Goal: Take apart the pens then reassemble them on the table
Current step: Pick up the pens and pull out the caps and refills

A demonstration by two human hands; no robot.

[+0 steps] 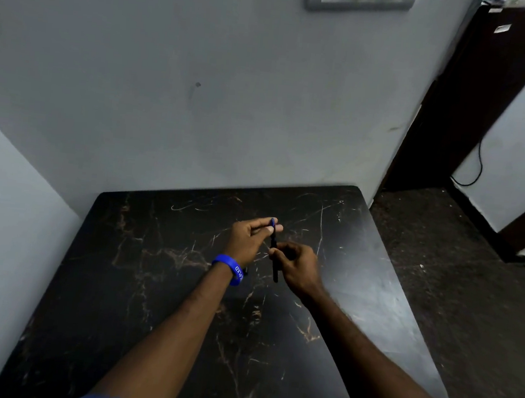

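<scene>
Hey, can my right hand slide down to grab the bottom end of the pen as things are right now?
Probably yes. The right hand grips the pen mid-barrel, and the lower end hangs bare above the table; the left hand pinches only the top.

White letters, partly readable "PLKD", on the blue wristband (230, 268).

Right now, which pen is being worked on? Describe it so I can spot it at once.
Look at the black marble-patterned table against the grey wall. Above its middle, the left hand and right hand meet on a slim dark pen. It is held off the table, with a blue end at the left fingertips.
</scene>
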